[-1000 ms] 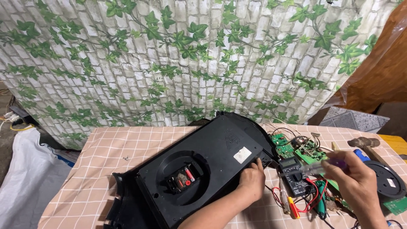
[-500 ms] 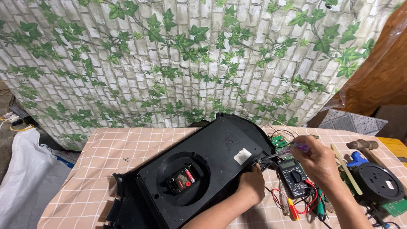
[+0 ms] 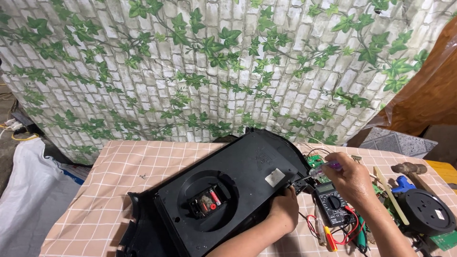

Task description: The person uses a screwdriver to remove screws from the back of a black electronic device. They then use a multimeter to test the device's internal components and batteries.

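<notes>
Right hand (image 3: 351,178) pinches a clear-handled screwdriver (image 3: 320,170), its tip at the right edge of a black plastic casing (image 3: 238,190) lying on the checked tablecloth (image 3: 119,185). Left hand (image 3: 284,208) presses, fingers curled, on that edge; a multimeter (image 3: 332,203) lies just below the right hand.
</notes>
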